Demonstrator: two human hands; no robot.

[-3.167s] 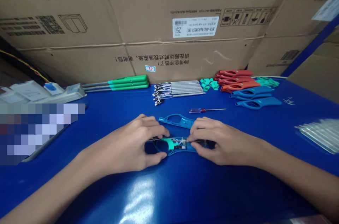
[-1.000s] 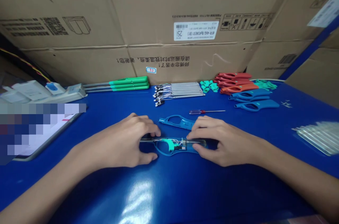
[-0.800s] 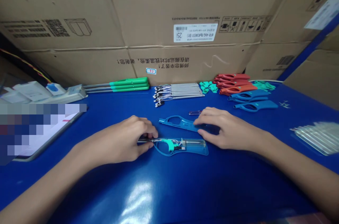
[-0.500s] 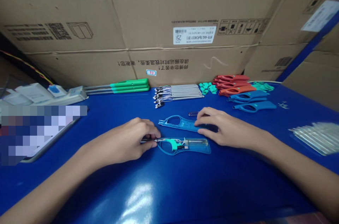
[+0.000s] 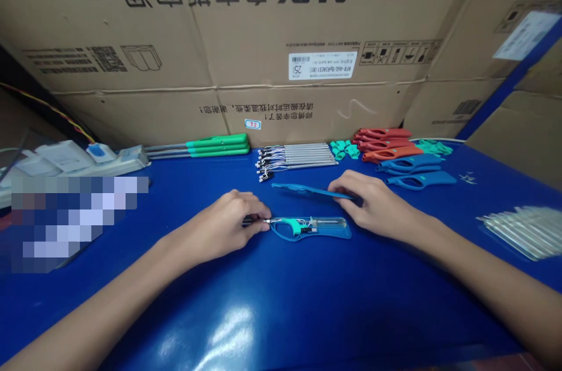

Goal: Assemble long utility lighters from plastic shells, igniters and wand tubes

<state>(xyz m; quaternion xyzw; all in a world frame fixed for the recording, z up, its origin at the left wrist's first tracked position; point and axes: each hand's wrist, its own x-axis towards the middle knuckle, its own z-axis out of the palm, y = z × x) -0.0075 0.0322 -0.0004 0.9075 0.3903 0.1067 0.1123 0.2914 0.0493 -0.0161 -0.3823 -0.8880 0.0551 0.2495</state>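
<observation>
A blue lighter half-shell (image 5: 327, 233) lies flat, its inside facing up. A teal trigger (image 5: 294, 226), thin white wires and a clear fuel tank (image 5: 331, 222) sit in it. At the shell's narrow left end, my left hand (image 5: 246, 219) is closed in a pinch around a metal lighter tube (image 5: 249, 220), mostly hidden by the fingers. My right hand (image 5: 366, 198) grips the other blue half-shell (image 5: 309, 190) by its wide end. This half is turned on edge above and behind the lying one, apart from it.
Along the back lie green lighters (image 5: 219, 144), metal tubes with wires (image 5: 309, 155), teal triggers (image 5: 345, 150), and red (image 5: 381, 143) and blue shells (image 5: 424, 179). Clear tanks (image 5: 524, 230) lie far right. A power strip (image 5: 132, 155) and a blurred-out device (image 5: 74, 222) are left. A cardboard box (image 5: 246, 67) stands behind.
My right hand has lifted and tilted its half-shell from showing its inside to edge-on. My left hand keeps its pinch on the tube, with the lower shell slightly shifted in view.
</observation>
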